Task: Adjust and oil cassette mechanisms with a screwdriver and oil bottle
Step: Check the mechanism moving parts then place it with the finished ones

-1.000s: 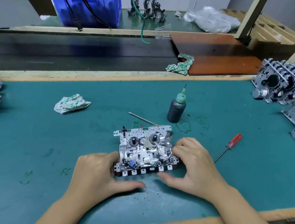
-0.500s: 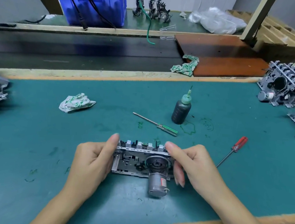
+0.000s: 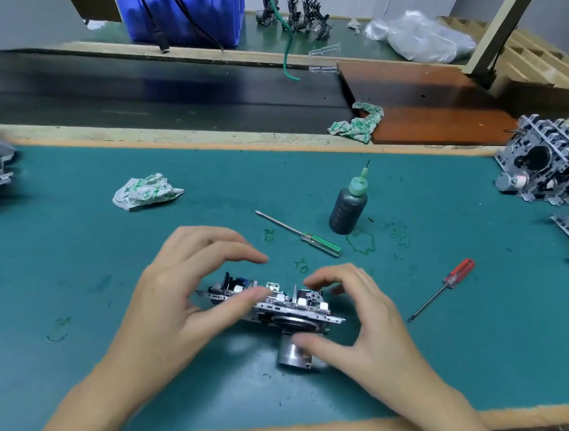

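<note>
Much of the cassette mechanism [image 3: 269, 308] is hidden: the left hand [image 3: 179, 295] covers its left end and the right hand [image 3: 366, 329] its right end, and the fingertips of both are blurred, so exact contact is hard to read. The left thumb lies across the near face of the metal frame, and the left fingers arch over the top without clearly touching it; whether that hand actually grips cannot be told. The right thumb rests against the silver motor can [image 3: 293, 353] that juts out toward the person beneath the frame, while the right fingers curl over the far right corner; they look spread and loosely bent, not clamped. Between the two hands the mechanism shows as a thin silver chassis seen edge-on, tilted, with small white square parts along its upper edge, a dark round wheel under the frame and a bit of blue near the left fingers. It sits on the green mat [image 3: 65, 265]. Just beyond the fingertips lies the green-handled screwdriver [image 3: 300, 234]; past it stands the oil bottle [image 3: 348, 210], dark, with a green needle cap. To the right of the right fingers lies a red-handled screwdriver [image 3: 441, 289]. Left of the left fingers, farther off, is a crumpled rag [image 3: 146, 191]. More mechanisms [image 3: 562, 171] at the right edge are cut off by the frame.
</note>
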